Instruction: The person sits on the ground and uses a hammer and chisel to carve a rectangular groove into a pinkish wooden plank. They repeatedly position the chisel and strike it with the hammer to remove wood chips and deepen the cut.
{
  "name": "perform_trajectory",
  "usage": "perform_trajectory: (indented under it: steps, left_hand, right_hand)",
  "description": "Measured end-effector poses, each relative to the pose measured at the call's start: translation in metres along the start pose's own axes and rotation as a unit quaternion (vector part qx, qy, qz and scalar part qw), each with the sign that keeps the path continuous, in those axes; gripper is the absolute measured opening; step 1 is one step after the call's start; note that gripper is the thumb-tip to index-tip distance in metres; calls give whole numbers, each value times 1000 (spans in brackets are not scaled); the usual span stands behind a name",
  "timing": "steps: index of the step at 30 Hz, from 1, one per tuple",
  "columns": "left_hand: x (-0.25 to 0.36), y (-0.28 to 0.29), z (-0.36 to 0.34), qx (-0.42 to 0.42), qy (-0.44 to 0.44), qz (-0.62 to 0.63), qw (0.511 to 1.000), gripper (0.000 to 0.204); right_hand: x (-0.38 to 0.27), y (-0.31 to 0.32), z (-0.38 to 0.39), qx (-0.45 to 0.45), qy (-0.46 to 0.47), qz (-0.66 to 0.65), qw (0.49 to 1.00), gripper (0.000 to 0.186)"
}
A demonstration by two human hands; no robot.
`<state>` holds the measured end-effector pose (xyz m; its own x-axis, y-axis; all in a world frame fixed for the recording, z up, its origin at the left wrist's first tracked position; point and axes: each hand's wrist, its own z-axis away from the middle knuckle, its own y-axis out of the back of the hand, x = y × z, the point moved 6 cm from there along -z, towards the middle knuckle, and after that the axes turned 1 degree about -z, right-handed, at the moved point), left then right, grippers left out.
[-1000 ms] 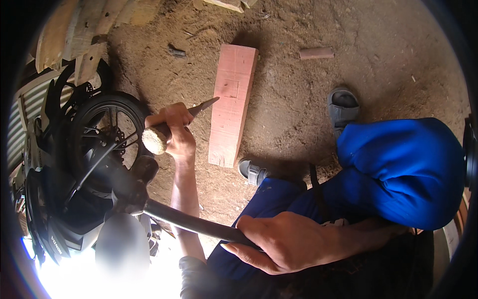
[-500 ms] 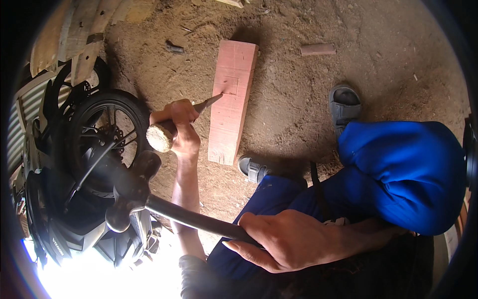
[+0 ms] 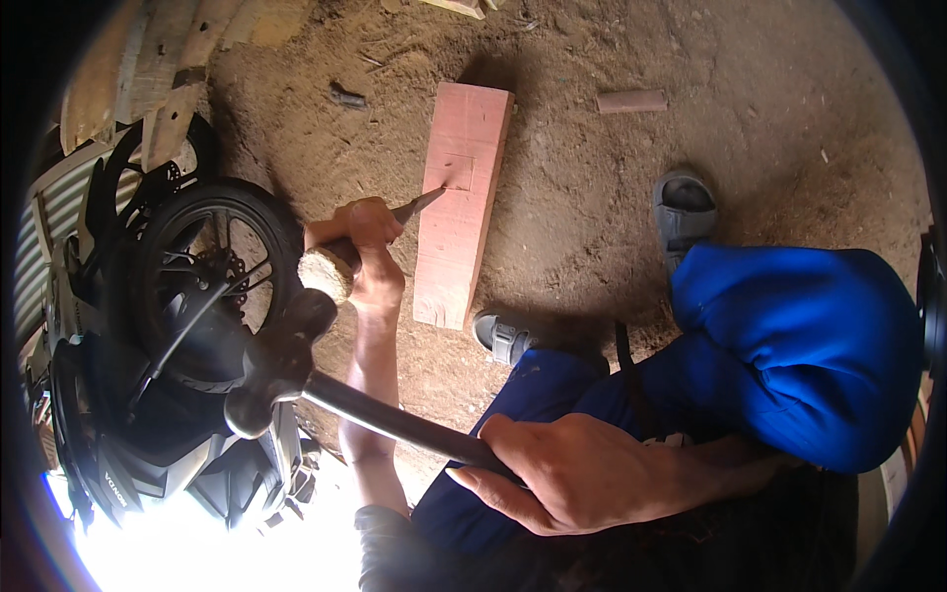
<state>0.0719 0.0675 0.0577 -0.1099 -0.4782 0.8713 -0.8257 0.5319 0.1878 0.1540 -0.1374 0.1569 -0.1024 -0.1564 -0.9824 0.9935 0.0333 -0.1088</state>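
A reddish wooden block (image 3: 452, 247) lies lengthwise on the dirt ground, with a rectangle outlined on its top face. My left hand (image 3: 370, 252) is closed round a chisel (image 3: 419, 204), whose tip meets the block at the outline's lower left. The chisel's pale, frayed handle end (image 3: 326, 274) sticks out of the fist toward me. My right hand (image 3: 567, 474) grips the dark handle of a hammer (image 3: 395, 419). The hammer's black head is close to the chisel's handle end; whether they touch, I cannot tell.
A motorcycle (image 3: 212, 286) stands at the left, its wheel near my left hand. Wooden planks (image 3: 148, 69) lean at the upper left. A small reddish wood offcut (image 3: 632, 102) and a dark scrap (image 3: 347, 97) lie on the ground. My shoes (image 3: 685, 209) and blue trousers (image 3: 789, 345) are at the right.
The hammer head has risen slightly and moved right, nearer the chisel's handle end. My left hand and the chisel have shifted a little to the right.
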Motion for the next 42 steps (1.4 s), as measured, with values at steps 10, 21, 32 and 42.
perform_trajectory:
  steps: [10,21,32,42]
  left_hand:
    - [4,-6,4,12,23,-21,999,17]
    - [4,-4,4,0,22,-1,1000,16]
    - [-2,-12,4,-9,17,-13,1000,17]
    - [12,-15,3,-10,15,-49,999,14]
  right_hand:
    - [-8,6,0,12,5,-4,1000,28]
    - [-15,5,-2,24,79,18,996,25]
    - [-15,10,-7,65,73,56,994,25]
    - [20,11,-5,1,-89,47,995,24]
